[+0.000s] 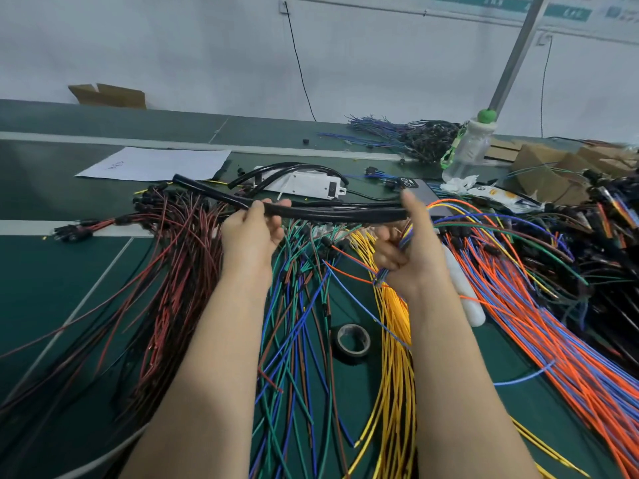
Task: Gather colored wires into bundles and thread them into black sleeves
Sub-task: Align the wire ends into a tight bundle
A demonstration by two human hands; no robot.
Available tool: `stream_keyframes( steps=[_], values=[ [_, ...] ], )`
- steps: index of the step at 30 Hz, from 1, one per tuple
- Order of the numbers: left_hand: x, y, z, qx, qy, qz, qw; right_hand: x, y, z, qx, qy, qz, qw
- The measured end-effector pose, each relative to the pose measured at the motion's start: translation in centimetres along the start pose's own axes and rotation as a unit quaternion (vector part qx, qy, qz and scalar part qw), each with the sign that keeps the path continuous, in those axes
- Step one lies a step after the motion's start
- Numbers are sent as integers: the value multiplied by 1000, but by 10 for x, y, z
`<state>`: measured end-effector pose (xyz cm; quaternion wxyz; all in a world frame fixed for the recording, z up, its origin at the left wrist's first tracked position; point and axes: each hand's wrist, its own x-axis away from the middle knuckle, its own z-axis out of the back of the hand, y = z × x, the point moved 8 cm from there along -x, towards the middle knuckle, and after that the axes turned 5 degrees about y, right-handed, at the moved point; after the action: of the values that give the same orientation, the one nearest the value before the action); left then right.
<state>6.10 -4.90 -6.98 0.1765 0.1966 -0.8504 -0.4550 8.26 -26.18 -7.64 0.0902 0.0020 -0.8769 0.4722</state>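
- The left hand point(254, 229) was held above the green table point(52, 288), its fingers and thumb curled round a black sleeve point(328, 213) near the sleeve's middle.
- The sleeve ran nearly level between the two hands; its left end stuck out past the left hand towards a white sheet of paper point(155, 164).
- The right hand point(411, 247) gripped a bundle of colored wires point(405, 238), fingers folded over them, with the thumb raised beside the sleeve's right end.
- Blue, yellow and orange strands of that bundle met the sleeve's right mouth; whether they were already inside could not be told.
- Under the hands lay loose fans of wire: red and black wires point(173, 271) on the left, yellow wires point(394, 357) in the middle, orange and blue wires point(536, 323) on the right.
- A roll of black tape point(353, 340) lay flat between the forearms.
- A clear water bottle point(466, 150) stood at the far right, near a white box-shaped device point(304, 184).
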Motion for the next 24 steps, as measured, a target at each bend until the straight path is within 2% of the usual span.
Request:
stream_keyframes(
  steps=[2, 4, 7, 10, 13, 18, 24],
  values=[
    [0, 3, -4, -10, -30, 21, 999, 0, -3, 1, -26, -25, -11, 999],
    [9, -2, -18, -84, -107, 47, 990, -1, 0, -2, 13, -40, -10, 999],
    [36, -24, -45, -263, -253, 52, 929, 2, 8, -13, 139, -60, 13, 988],
    [53, -38, -63, -361, -330, 13, 872, 5, 9, -18, 205, -78, 44, 975],
    [56, -42, -68, -415, -345, -21, 842, 6, 5, -17, 202, -83, 61, 974],
    [59, -29, -73, -424, -315, -148, 836, 4, 5, -16, 202, -80, 58, 974],
    [59, -34, -74, -404, -349, -131, 835, -1, -2, -9, 128, -33, 81, 988]
  ],
)
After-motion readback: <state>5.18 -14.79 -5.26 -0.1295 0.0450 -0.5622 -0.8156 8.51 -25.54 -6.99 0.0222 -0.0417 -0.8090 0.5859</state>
